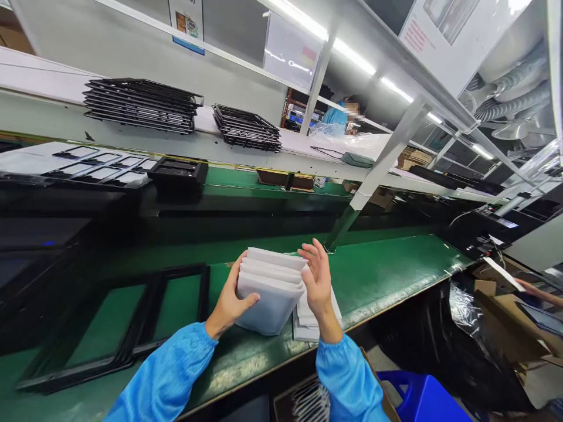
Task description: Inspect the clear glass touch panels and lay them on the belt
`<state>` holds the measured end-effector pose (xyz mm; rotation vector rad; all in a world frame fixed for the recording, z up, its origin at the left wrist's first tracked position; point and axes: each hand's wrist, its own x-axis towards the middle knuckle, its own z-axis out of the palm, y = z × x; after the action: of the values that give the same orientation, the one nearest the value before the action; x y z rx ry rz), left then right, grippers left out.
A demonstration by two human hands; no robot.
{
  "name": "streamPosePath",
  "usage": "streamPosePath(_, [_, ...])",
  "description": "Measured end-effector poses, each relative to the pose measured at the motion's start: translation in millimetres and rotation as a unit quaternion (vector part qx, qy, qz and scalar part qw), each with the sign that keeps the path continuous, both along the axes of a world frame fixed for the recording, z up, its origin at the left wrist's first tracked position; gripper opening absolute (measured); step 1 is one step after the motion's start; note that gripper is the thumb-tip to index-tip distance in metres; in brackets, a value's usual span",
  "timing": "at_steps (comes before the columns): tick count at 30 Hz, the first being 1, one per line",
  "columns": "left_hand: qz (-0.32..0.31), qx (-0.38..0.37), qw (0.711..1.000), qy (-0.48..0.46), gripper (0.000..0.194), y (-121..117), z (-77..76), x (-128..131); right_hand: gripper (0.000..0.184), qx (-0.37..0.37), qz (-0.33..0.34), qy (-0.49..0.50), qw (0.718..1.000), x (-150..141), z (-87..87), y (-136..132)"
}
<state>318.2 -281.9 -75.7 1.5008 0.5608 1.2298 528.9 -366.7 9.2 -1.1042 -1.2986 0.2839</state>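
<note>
My left hand (235, 299) grips the left side of a bundle of white foam pouches (269, 296), its thumb across the front. The bundle stands upright on the green bench, its several top edges fanned slightly apart. At the bundle's right edge is my right hand (317, 278), fingers spread and raised; whether it touches the pouches I cannot tell. More flat white pouches (308, 328) lie in a stack under and behind my right wrist. Left of my left hand, black rectangular frames (160, 310) lie overlapping on the bench.
Stacks of black frames (141, 105) sit on the upper shelf. A slanted metal post (373, 170) rises behind my right hand. Below the bench edge (264, 369) stands a blue bin (422, 398). Another person's hand (541, 291) shows at far right; a person in blue (334, 117) is beyond the shelf.
</note>
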Motion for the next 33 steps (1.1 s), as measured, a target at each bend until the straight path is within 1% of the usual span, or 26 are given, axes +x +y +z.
streamPosePath(1, [-0.001,0.001,1.0,0.005,0.12,-1.1,-0.2,0.9,0.061,-0.04,-0.002,-0.083,0.996,0.8,17.1,2.6])
streamPosePath(2, [-0.002,0.0,1.0,0.012,0.12,-2.0,-0.9,1.6,0.052,-0.097,0.002,-0.178,0.979,0.3,32.3,5.4])
streamPosePath(4, [-0.004,-0.005,1.0,0.024,0.118,-3.5,-3.6,1.6,0.036,-0.206,0.021,-0.334,0.919,-3.9,54.2,10.8])
streamPosePath(5, [-0.002,-0.009,1.0,0.029,0.118,-4.1,-5.3,0.8,0.03,-0.243,0.031,-0.381,0.892,-7.0,60.2,13.1])
streamPosePath(6, [-0.001,-0.013,0.999,0.031,0.118,-4.5,-7.0,-0.4,0.025,-0.263,0.036,-0.407,0.874,-10.1,63.3,15.0])
streamPosePath(7, [-0.003,-0.018,0.999,0.031,0.119,-4.8,-8.5,-1.7,0.02,-0.269,0.034,-0.416,0.868,-12.9,64.0,16.3])
streamPosePath(9, [-0.012,-0.029,0.999,0.023,0.123,-5.2,-10.5,-4.4,0.015,-0.264,0.015,-0.42,0.868,-16.6,62.2,17.9])
streamPosePath(12, [-0.03,-0.038,0.999,0.011,0.127,-4.9,-11.2,-6.4,0.017,-0.25,-0.027,-0.417,0.873,-15.6,61.6,18.1])
streamPosePath(15, [-0.049,-0.046,0.998,0.004,0.13,-3.7,-12.8,-6.4,0.02,-0.215,-0.044,-0.427,0.877,-9.6,69.9,17.1])
streamPosePath(18, [-0.058,-0.048,0.997,0.003,0.132,-1.9,-17.5,-6.3,0.023,-0.157,-0.048,-0.449,0.878,-4.1,81.6,14.9])
streamPosePath(19, [-0.058,-0.048,0.997,0.005,0.132,-1.4,-19.4,-6.2,0.027,-0.144,-0.042,-0.464,0.873,-3.2,84.6,13.9])
streamPosePath(21, [-0.055,-0.049,0.997,0.007,0.131,-1.1,-22.8,-5.7,0.032,-0.139,-0.013,-0.515,0.846,-3.5,87.7,11.9])
streamPosePath(22, [-0.053,-0.051,0.997,0.008,0.13,-1.3,-24.1,-5.3,0.031,-0.144,0.006,-0.542,0.828,-4.6,87.6,11.0])
streamPosePath(23, [-0.052,-0.054,0.997,0.008,0.129,-1.9,-25.0,-4.7,0.026,-0.151,0.021,-0.563,0.812,-6.2,86.6,10.3])
streamPosePath(24, [-0.052,-0.057,0.997,0.008,0.128,-2.8,-25.7,-4.0,0.019,-0.161,0.029,-0.575,0.802,-8.0,84.8,9.8])
streamPosePath(25, [-0.051,-0.058,0.997,0.009,0.127,-3.9,-26.2,-3.2,0.016,-0.171,0.033,-0.582,0.794,-9.8,82.7,9.7])
streamPosePath(26, [-0.049,-0.059,0.997,0.011,0.127,-5.0,-26.5,-2.5,0.019,-0.182,0.034,-0.586,0.789,-11.4,80.5,9.8])
streamPosePath(29, [-0.035,-0.061,0.997,0.027,0.126,-8.0,-28.1,-0.9,0.013,-0.208,0.016,-0.594,0.777,-12.8,78.4,11.7])
streamPosePath(30, [-0.03,-0.062,0.997,0.032,0.126,-8.6,-28.9,-0.8,0.015,-0.211,0.008,-0.591,0.779,-11.8,79.7,12.5])
streamPosePath(33, [-0.028,-0.065,0.997,0.03,0.129,-8.8,-31.1,-1.6,0.014,-0.194,-0.018,-0.561,0.805,-6.0,88.7,14.8])
